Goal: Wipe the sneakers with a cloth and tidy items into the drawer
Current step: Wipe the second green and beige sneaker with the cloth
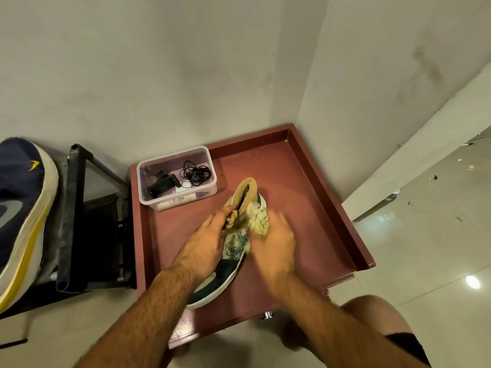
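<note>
Wiping is the step in hand, judging by how things lie: a sneaker [233, 251] rests on its side on the reddish-brown top [313, 197] of a low cabinet in the corner of the room, heel toward the person and tan tongue pointing at the wall. The top has a raised rim, and a metal knob [267, 314] below its front edge suggests the drawer. To the left a dark metal rack [77, 208] carries a second, navy sneaker [24, 213] with a white and yellow sole. A clear plastic box [176, 177] stands at the back left of the top, holding a black cable [196, 172], a black gadget and a marker.

The left hand [206, 243] grips the shoe by its laced throat, steadying it. The right hand [276, 243] is blurred but seems clamped on a pale, bunched cloth [259, 216] pressed to the upper's side.

The sneaker is cream with a green printed pattern, dark green toward the heel and a white sole. The next move likely calls for turning it to reach the hidden side, with the left hand's hold kept firm.
</note>
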